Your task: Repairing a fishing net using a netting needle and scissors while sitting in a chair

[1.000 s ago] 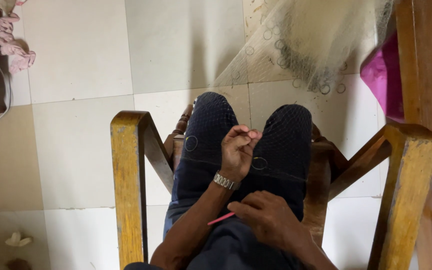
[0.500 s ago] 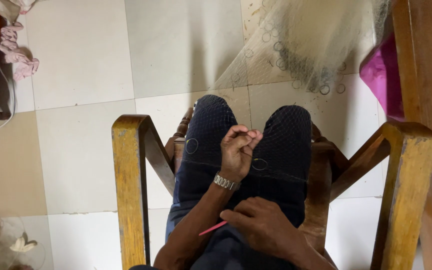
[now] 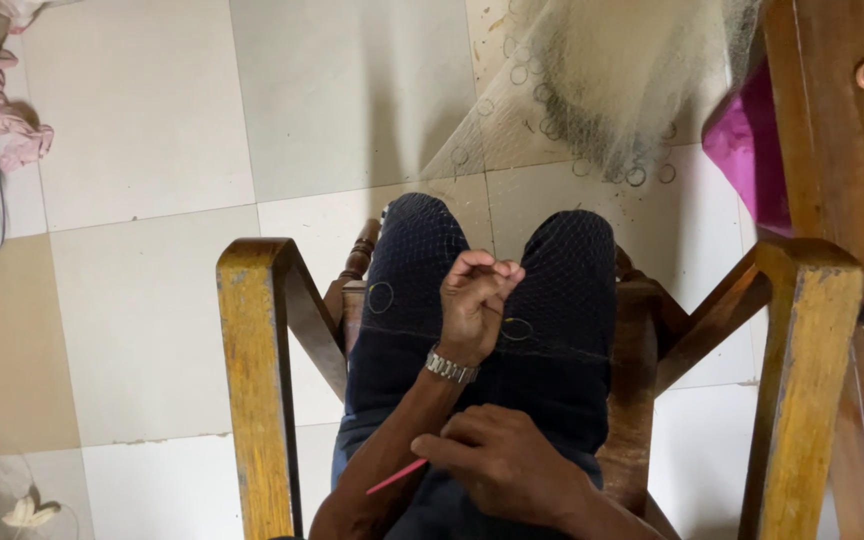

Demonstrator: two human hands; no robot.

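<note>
Fine pale mesh netting [image 3: 512, 330] with small metal rings lies over both knees, running far to a heap. Left hand [image 3: 474, 300] pinches it with narrow fingers; right hand [image 3: 507, 465] grips a thin pink needle [image 3: 397, 476]. Mesh best kept taut, wooden chair arm [image 3: 252, 380] avoided.

pink cloth [image 3: 7, 115] — magenta fabric [image 3: 747, 160]

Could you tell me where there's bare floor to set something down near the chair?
Bare tiles lie beyond the chair's left armrest, short of the pink cloth. Ahead of the knees, the net crowds the floor.
</note>
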